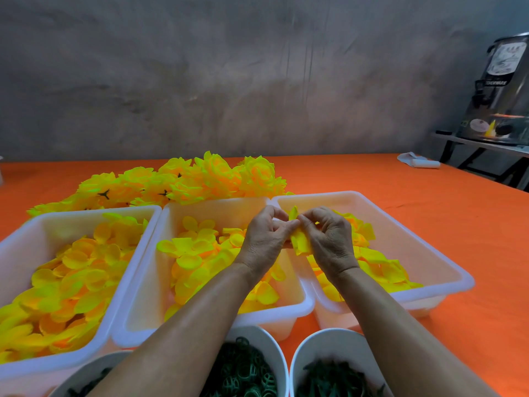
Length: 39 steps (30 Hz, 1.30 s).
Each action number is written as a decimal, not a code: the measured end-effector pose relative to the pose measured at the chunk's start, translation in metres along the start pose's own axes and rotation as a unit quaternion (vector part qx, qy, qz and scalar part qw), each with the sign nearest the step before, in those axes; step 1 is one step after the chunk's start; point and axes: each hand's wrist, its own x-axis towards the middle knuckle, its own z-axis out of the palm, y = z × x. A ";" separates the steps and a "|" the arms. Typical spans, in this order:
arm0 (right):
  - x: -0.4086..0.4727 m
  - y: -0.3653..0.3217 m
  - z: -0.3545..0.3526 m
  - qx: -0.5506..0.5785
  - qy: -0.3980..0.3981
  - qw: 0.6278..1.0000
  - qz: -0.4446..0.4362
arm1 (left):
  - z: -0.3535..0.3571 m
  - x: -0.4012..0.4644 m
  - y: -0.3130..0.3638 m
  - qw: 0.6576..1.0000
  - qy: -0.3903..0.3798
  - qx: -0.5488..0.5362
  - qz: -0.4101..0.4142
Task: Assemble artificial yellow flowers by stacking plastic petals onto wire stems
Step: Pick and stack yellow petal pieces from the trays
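My left hand [264,239] and my right hand [329,242] meet above the gap between the middle tray [297,310] and the right tray [446,267]. Between their fingertips they pinch a small stack of yellow petals [300,242]; one petal tip sticks up above the fingers. Any wire stem is hidden by the fingers. Loose yellow petals fill the left tray [25,233], the middle tray and the right tray. A heap of finished yellow flowers [183,181] lies behind the trays on the orange table [429,202].
Three white bowls stand at the near edge: one with green rings [243,371], one with dark green parts [329,376], one at the left [86,382] mostly cut off. A white object [418,161] lies far right. A metal urn [501,90] stands on a side table.
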 end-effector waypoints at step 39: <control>0.002 0.002 -0.006 0.048 -0.007 0.993 0.106 | -0.004 0.000 0.005 0.998 0.034 -0.003 0.056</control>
